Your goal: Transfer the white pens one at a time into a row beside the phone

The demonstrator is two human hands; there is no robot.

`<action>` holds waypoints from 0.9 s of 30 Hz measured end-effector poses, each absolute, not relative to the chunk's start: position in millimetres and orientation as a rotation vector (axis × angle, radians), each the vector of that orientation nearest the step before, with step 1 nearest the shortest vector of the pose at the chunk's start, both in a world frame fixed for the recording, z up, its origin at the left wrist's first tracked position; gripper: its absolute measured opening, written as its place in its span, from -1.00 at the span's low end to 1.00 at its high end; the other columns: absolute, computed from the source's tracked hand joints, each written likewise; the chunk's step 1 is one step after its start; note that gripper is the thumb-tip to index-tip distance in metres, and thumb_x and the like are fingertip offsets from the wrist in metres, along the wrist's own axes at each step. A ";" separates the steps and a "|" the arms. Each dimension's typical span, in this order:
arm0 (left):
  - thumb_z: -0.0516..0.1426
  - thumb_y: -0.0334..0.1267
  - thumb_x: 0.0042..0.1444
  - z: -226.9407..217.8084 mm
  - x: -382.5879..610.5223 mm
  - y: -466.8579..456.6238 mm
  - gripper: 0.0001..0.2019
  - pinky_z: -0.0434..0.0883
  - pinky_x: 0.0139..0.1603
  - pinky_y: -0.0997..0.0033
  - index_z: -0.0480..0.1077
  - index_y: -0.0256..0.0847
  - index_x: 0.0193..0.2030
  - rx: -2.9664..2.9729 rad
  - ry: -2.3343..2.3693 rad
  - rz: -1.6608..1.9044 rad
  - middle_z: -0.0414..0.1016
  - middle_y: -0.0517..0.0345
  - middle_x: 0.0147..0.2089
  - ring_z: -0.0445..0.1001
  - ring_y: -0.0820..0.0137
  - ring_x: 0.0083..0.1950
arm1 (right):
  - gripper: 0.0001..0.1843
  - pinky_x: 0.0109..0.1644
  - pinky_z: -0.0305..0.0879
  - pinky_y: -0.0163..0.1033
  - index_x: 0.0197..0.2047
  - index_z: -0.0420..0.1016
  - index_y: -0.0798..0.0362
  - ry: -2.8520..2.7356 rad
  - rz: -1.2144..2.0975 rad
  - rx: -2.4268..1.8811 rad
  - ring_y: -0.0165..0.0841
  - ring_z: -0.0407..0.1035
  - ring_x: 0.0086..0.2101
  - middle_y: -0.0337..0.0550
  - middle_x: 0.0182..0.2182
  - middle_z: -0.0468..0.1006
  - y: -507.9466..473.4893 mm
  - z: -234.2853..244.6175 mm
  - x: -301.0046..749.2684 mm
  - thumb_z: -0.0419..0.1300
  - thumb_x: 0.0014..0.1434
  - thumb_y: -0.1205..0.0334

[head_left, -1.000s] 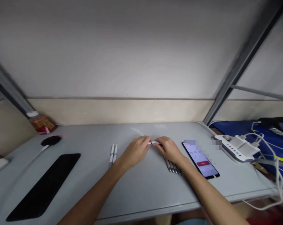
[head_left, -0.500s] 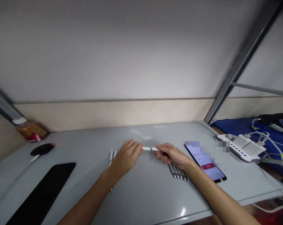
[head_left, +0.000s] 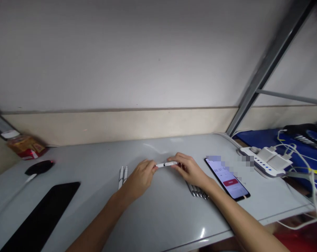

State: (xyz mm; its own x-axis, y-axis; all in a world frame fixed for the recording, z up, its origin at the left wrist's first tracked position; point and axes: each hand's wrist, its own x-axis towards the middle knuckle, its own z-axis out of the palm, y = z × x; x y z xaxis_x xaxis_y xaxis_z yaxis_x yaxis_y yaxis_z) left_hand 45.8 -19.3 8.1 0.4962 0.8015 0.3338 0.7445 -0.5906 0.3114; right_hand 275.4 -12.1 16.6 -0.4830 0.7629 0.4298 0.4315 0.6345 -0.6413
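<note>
A white pen point(head_left: 162, 165) with a dark band is held level above the grey table between my two hands. My left hand point(head_left: 141, 176) pinches its left end. At the other end, the thumb and fingers of my right hand point(head_left: 188, 168) close around the pen near its clip. Two more white pens point(head_left: 121, 176) lie side by side left of my left wrist, partly covered by it. Beneath my right hand and forearm rests a row of several pens point(head_left: 197, 191), with only their silver tips showing.
Right of my right hand lies a phone point(head_left: 230, 182) with a lit timer screen. Beyond it sits a white power strip point(head_left: 263, 162) with plugs and cables. At left are a black slab point(head_left: 43, 213), a dark oval device point(head_left: 39, 168) on a cable, and a jar point(head_left: 26, 146) with a white lid.
The right hand's fingers have shifted on the pen, exposing its clip end and more of its length. The view has swung slightly to the right.
</note>
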 end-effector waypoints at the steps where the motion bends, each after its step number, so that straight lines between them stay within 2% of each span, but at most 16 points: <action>1: -0.15 -0.27 0.32 9.3 46.6 -20.3 -0.77 0.28 -0.27 0.36 0.22 -0.19 -0.33 2.591 1.357 0.695 0.34 0.17 -0.34 0.31 0.38 -0.29 | -0.69 -0.28 0.21 -0.28 -0.01 0.47 0.03 -2.116 0.629 -0.975 -0.37 0.33 -0.36 -0.12 -0.28 0.51 -11.3 14.8 275.9 0.07 0.27 0.09; 3: -0.15 -0.25 0.32 11.4 48.0 -22.6 -0.77 0.30 -0.22 0.34 0.24 -0.19 -0.30 2.587 1.353 0.727 0.35 0.15 -0.31 0.32 0.36 -0.25 | -0.67 -0.40 0.15 -0.31 -0.13 0.52 0.05 -2.082 0.720 -1.079 -0.41 0.26 -0.49 -0.20 -0.46 0.48 -10.8 12.7 276.3 0.04 0.28 0.03; 5: -0.12 -0.26 0.31 12.6 48.4 -24.1 -0.80 0.31 -0.18 0.32 0.26 -0.19 -0.28 2.597 1.353 0.746 0.36 0.14 -0.29 0.33 0.35 -0.22 | -0.64 -0.43 0.12 -0.33 -0.26 0.52 0.07 -2.056 0.792 -1.107 -0.43 0.23 -0.52 -0.24 -0.55 0.42 -11.5 13.2 275.7 0.02 0.29 0.02; 6: -0.11 -0.26 0.30 12.6 48.2 -24.5 -0.81 0.32 -0.17 0.32 0.26 -0.19 -0.27 2.598 1.355 0.752 0.36 0.13 -0.28 0.33 0.34 -0.20 | -0.68 -0.42 0.13 -0.33 -0.27 0.51 0.07 -2.032 0.812 -1.085 -0.42 0.25 -0.49 -0.23 -0.52 0.44 -12.1 14.1 275.1 0.04 0.27 0.04; 8: -0.08 -0.27 0.29 11.4 47.0 -24.5 -0.85 0.33 -0.18 0.31 0.27 -0.18 -0.24 2.580 1.356 0.763 0.36 0.11 -0.25 0.34 0.34 -0.20 | -0.75 -0.36 0.17 -0.34 -0.17 0.47 0.05 -1.959 0.835 -1.026 -0.40 0.31 -0.39 -0.19 -0.36 0.49 -13.1 16.1 274.0 0.17 0.19 0.07; 9: -0.08 -0.28 0.28 10.4 46.2 -24.2 -0.86 0.34 -0.18 0.31 0.27 -0.18 -0.21 2.562 1.354 0.770 0.37 0.11 -0.24 0.35 0.34 -0.20 | -0.71 -0.34 0.19 -0.33 -0.11 0.45 0.04 -1.930 0.850 -1.015 -0.40 0.32 -0.36 -0.17 -0.31 0.50 -13.4 16.8 273.8 0.22 0.15 0.08; 11: -0.07 -0.28 0.28 7.9 44.8 -23.4 -0.87 0.36 -0.19 0.32 0.26 -0.18 -0.14 2.515 1.352 0.786 0.36 0.10 -0.22 0.37 0.36 -0.21 | -0.71 -0.36 0.18 -0.32 -0.11 0.45 0.04 -1.916 0.894 -1.052 -0.41 0.29 -0.42 -0.19 -0.37 0.48 -13.2 17.0 274.0 0.20 0.16 0.06; 14: -0.06 -0.28 0.28 5.0 43.7 -22.5 -0.90 0.36 -0.23 0.35 0.23 -0.17 -0.15 2.481 1.352 0.789 0.36 0.12 -0.22 0.37 0.38 -0.26 | -0.73 -0.41 0.13 -0.33 -0.27 0.48 0.07 -1.930 0.939 -1.089 -0.43 0.21 -0.50 -0.23 -0.50 0.41 -11.8 15.5 275.0 0.10 0.23 0.05; 16: -0.06 -0.27 0.28 4.8 43.7 -22.3 -0.91 0.35 -0.25 0.36 0.23 -0.16 -0.17 2.478 1.363 0.780 0.35 0.14 -0.24 0.37 0.40 -0.28 | -0.78 -0.39 0.15 -0.33 -0.23 0.45 0.06 -1.887 0.912 -1.053 -0.42 0.25 -0.44 -0.21 -0.41 0.44 -10.6 14.2 275.5 0.19 0.16 0.08; 18: -0.07 -0.26 0.29 6.2 44.1 -22.2 -0.89 0.35 -0.25 0.36 0.24 -0.17 -0.18 2.487 1.378 0.769 0.34 0.15 -0.26 0.36 0.40 -0.29 | -0.72 -0.36 0.18 -0.33 -0.14 0.44 0.04 -1.852 0.912 -1.050 -0.40 0.29 -0.40 -0.19 -0.35 0.46 -9.5 13.2 275.9 0.25 0.11 0.10; 21: -0.08 -0.26 0.29 9.7 44.8 -21.8 -0.85 0.33 -0.22 0.35 0.27 -0.19 -0.19 2.543 1.369 0.770 0.35 0.14 -0.26 0.35 0.38 -0.27 | -0.75 -0.37 0.18 -0.31 -0.22 0.48 0.07 -1.901 0.943 -1.113 -0.41 0.29 -0.45 -0.19 -0.45 0.45 -8.6 12.2 276.6 0.11 0.22 0.07; 23: -0.09 -0.27 0.30 11.3 45.2 -21.2 -0.83 0.32 -0.22 0.34 0.29 -0.20 -0.20 2.596 1.351 0.772 0.36 0.14 -0.28 0.34 0.36 -0.25 | -0.78 -0.35 0.18 -0.31 -0.26 0.48 0.06 -1.916 0.892 -1.095 -0.39 0.31 -0.41 -0.18 -0.41 0.47 -8.5 11.9 277.1 0.11 0.22 0.11; 25: -0.11 -0.28 0.31 11.9 45.4 -20.5 -0.81 0.30 -0.20 0.33 0.29 -0.20 -0.22 2.636 1.349 0.773 0.37 0.13 -0.28 0.33 0.35 -0.23 | -0.78 -0.32 0.20 -0.31 -0.15 0.46 0.03 -1.896 0.829 -1.056 -0.37 0.34 -0.32 -0.16 -0.28 0.49 -8.6 12.0 277.2 0.22 0.12 0.15; 27: -0.12 -0.29 0.31 12.1 45.7 -20.5 -0.80 0.29 -0.19 0.32 0.29 -0.21 -0.22 2.656 1.358 0.769 0.38 0.13 -0.27 0.32 0.35 -0.22 | -0.72 -0.32 0.21 -0.31 -0.09 0.46 0.02 -1.905 0.836 -1.070 -0.38 0.34 -0.34 -0.17 -0.30 0.50 -8.7 12.2 277.0 0.22 0.12 0.15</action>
